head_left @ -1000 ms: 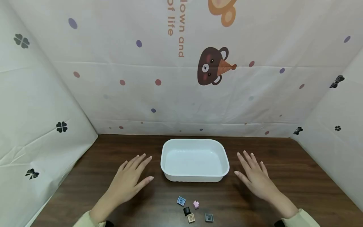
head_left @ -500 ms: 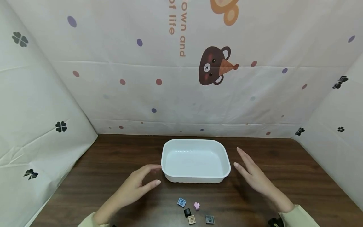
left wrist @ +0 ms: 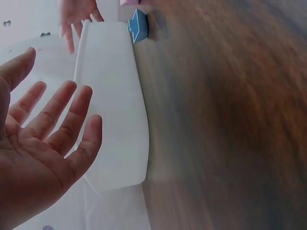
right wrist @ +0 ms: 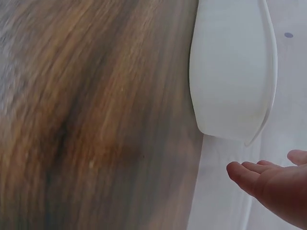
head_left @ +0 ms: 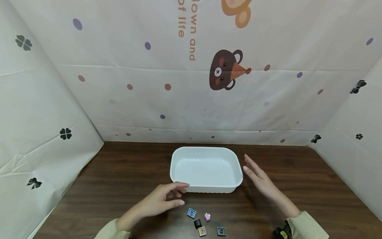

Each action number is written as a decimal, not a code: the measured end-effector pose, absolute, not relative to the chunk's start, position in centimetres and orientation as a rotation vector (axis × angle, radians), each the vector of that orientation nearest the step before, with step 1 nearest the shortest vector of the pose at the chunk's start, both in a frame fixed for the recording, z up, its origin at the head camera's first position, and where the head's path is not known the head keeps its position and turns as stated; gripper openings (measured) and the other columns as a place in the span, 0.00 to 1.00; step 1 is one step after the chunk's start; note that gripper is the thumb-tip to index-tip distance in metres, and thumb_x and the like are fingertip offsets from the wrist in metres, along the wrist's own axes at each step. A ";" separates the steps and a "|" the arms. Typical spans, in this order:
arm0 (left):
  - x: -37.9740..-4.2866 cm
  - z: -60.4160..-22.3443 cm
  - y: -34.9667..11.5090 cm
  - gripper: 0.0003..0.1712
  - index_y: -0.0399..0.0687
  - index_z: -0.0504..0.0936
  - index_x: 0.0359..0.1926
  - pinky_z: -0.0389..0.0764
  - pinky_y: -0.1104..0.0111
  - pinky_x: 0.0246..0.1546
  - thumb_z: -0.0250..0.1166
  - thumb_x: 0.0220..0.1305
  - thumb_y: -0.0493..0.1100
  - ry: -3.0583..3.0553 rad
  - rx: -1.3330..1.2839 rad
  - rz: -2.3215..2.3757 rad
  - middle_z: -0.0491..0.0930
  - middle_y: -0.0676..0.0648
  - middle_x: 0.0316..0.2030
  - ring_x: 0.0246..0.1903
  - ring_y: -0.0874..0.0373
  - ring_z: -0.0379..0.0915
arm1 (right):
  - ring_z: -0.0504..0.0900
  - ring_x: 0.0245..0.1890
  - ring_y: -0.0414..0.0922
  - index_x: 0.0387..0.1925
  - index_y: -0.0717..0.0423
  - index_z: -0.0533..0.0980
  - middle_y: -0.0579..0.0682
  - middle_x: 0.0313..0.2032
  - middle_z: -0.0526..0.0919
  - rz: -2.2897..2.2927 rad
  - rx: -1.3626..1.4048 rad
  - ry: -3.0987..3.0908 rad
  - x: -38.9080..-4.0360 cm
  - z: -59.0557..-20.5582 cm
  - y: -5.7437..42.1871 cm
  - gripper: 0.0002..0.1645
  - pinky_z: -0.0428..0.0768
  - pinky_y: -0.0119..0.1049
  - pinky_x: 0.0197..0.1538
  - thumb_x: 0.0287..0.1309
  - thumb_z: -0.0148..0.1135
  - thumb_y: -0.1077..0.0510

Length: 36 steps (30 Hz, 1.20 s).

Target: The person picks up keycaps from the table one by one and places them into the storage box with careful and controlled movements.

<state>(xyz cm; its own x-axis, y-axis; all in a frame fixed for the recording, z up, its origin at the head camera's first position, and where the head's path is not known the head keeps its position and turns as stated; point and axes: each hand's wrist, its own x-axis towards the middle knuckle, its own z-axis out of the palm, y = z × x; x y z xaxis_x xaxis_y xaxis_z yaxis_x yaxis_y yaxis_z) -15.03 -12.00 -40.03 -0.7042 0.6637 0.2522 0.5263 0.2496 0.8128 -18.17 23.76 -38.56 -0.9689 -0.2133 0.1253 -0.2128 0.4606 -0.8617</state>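
A white rectangular plastic tray (head_left: 206,190) stands on the dark wooden table. My left hand (head_left: 158,200) hovers at the tray's front left corner, fingers loosely bent and holding nothing. The left wrist view shows that palm (left wrist: 38,158) with spread fingers beside the tray wall (left wrist: 112,105). To the tray's right is my right hand (head_left: 264,184), fingers extended and nothing in them. In front of the tray lie small toy pieces: a blue one (head_left: 191,213), a pink one (head_left: 207,217), a black one (head_left: 197,224), a beige one (head_left: 202,231) and a dark grey-blue one (head_left: 221,231).
White printed cloth (head_left: 143,99) hangs behind the table and along both sides. The wooden tabletop (head_left: 316,186) extends on either side of the tray. A dark band (head_left: 282,233) sits at the right wrist.
My left hand has moved right and toward me, from beside the tray to its front left corner, its fingers bending. The right hand has shifted slightly left. The pieces stay put.
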 end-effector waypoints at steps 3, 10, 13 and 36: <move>-15.1 -40.2 -11.7 0.25 0.43 0.69 0.57 0.77 0.65 0.42 0.60 0.61 0.47 2.359 1.137 1.435 0.78 0.40 0.44 0.40 0.49 0.75 | 0.49 0.65 0.65 0.69 0.61 0.46 0.70 0.65 0.51 -1.616 -0.391 2.657 -18.3 -38.9 23.6 0.34 0.54 0.62 0.60 0.68 0.42 0.52; -15.0 -40.3 -11.2 0.25 0.45 0.70 0.58 0.75 0.67 0.42 0.60 0.61 0.48 2.358 1.092 1.380 0.78 0.42 0.45 0.41 0.50 0.75 | 0.49 0.65 0.64 0.68 0.62 0.47 0.71 0.65 0.51 -1.664 -0.357 2.610 -18.7 -39.3 23.2 0.34 0.52 0.60 0.61 0.68 0.42 0.53; -15.0 -40.4 -11.0 0.25 0.47 0.70 0.58 0.75 0.67 0.41 0.60 0.61 0.48 2.357 1.089 1.358 0.78 0.42 0.46 0.41 0.51 0.75 | 0.50 0.65 0.63 0.68 0.62 0.47 0.71 0.65 0.51 -1.669 -0.349 2.599 -18.8 -39.4 23.0 0.33 0.54 0.58 0.61 0.68 0.42 0.53; -15.6 -41.7 -9.8 0.26 0.46 0.70 0.58 0.74 0.70 0.40 0.62 0.59 0.46 2.339 1.157 1.228 0.78 0.45 0.46 0.42 0.61 0.74 | 0.40 0.68 0.58 0.68 0.61 0.47 0.62 0.69 0.44 -1.645 -0.290 2.521 -19.8 -40.3 21.9 0.35 0.44 0.56 0.65 0.68 0.42 0.49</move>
